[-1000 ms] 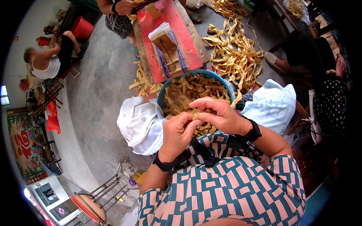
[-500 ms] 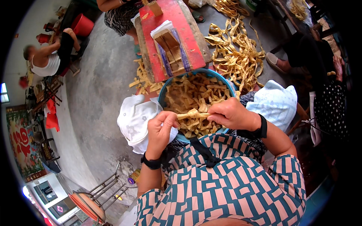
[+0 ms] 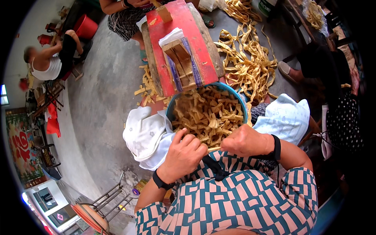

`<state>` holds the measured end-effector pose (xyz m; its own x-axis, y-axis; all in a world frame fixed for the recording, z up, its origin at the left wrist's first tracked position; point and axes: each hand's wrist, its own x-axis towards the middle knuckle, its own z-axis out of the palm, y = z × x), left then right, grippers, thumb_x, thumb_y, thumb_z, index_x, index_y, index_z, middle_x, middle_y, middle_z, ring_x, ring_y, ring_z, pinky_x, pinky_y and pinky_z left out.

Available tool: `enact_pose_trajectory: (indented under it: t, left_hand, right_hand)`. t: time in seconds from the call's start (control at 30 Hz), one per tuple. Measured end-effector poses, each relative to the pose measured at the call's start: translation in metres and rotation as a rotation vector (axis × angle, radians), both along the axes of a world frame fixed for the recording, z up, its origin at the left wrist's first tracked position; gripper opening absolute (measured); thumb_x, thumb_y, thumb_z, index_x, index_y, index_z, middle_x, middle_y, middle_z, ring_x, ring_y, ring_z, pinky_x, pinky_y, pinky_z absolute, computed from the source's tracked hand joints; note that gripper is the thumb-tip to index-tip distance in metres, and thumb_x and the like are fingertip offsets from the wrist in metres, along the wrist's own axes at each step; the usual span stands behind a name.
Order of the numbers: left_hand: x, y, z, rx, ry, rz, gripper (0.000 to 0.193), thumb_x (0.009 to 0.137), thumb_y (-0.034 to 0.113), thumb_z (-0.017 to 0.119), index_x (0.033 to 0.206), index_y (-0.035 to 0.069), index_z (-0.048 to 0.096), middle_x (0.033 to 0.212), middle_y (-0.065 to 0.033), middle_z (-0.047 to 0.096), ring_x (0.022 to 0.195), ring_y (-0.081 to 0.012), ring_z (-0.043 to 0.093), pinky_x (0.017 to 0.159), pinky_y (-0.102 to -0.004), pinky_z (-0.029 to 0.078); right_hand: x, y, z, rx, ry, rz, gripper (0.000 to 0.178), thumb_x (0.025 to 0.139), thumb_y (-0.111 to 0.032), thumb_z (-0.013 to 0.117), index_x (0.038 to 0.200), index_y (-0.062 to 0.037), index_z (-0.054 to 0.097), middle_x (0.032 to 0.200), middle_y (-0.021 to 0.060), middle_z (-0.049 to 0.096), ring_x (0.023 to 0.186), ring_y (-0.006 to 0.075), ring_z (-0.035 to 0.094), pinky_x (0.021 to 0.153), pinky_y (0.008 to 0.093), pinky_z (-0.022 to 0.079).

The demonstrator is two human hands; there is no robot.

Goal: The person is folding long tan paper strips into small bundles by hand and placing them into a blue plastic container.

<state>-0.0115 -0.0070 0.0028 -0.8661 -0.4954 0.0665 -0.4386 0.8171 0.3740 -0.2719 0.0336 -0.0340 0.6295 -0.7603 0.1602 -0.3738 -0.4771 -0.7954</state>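
Wall panel: a colourful panel (image 3: 22, 147) with a red emblem is seen at the left rim of the view.
Seated person: a person in a white sleeveless top (image 3: 47, 69) is seated well apart, near a red bucket (image 3: 85, 26).
Stool: a metal-framed stool with an orange seat (image 3: 91, 216) is seen at the lower left.
White cloth: a patterned white cloth (image 3: 143, 133) is draped just beside the tub's left rim.
Bench: a wooden bench with a red top (image 3: 201, 39) is placed beyond the tub, its near edge brought close to the far rim; a wooden holder (image 3: 178, 51) is stood toward that near edge, with white sheets (image 3: 171, 37) behind it.
Left hand: the left hand (image 3: 184, 152) is held palm down over the near rim, fingers curled and drawn in on one end of a strip; the fingertip contact is partly hidden.
Tub: a blue-rimmed tub (image 3: 245, 111) is filled with knotted yellow-brown pieces (image 3: 207, 111).
Strip: a thin pale strip (image 3: 214, 149) is stretched between both hands, by the tub's near rim.
Right hand: the strip's other end is gripped by the right hand (image 3: 247, 141), closed like a fist.
Strip heap: long yellow strips (image 3: 250, 64) are heaped on the floor right of the bench.
Blue cloth: a light-blue cloth (image 3: 284, 119) is spread beyond the tub's right rim.
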Motion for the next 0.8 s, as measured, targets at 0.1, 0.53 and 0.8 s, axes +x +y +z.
enact_pose_trajectory:
  t: [0.1, 0.53, 0.8]
  left_hand:
    - [-0.002, -0.011, -0.006, 0.094, 0.058, 0.083, 0.018, 0.082, 0.018, 0.075, 0.094, 0.010, 0.065, 0.081, -0.0069, 0.058, 0.085, -0.0282, 0.060, 0.097, -0.0470, 0.047]
    - [-0.023, -0.166, -0.007, 0.071, 0.422, 0.570, 0.010, 0.095, 0.011, 0.064, 0.097, 0.003, 0.069, 0.085, -0.0139, 0.066, 0.079, -0.0305, 0.064, 0.071, -0.0393, 0.050]
    - [-0.005, -0.155, -0.031, 0.032, 0.345, 0.605, 0.011, 0.090, 0.008, 0.068, 0.099, 0.003, 0.072, 0.086, -0.0133, 0.068, 0.083, -0.0297, 0.065, 0.074, -0.0373, 0.050]
  right_hand:
    - [-0.002, -0.013, -0.006, -0.052, 0.028, -0.022, 0.006, 0.087, -0.014, 0.067, 0.086, -0.0099, 0.063, 0.065, 0.0056, 0.063, 0.058, 0.0259, 0.066, 0.049, 0.0375, 0.050]
    - [-0.007, -0.192, 0.002, -0.525, 0.070, -0.489, 0.008, 0.092, -0.012, 0.065, 0.089, -0.0057, 0.060, 0.075, 0.0124, 0.064, 0.067, 0.0315, 0.067, 0.057, 0.0414, 0.052]
    - [-0.033, -0.175, -0.038, -0.425, 0.228, -0.508, 0.008, 0.089, -0.010, 0.065, 0.089, -0.0075, 0.058, 0.071, 0.0116, 0.061, 0.070, 0.0318, 0.067, 0.060, 0.0419, 0.053]
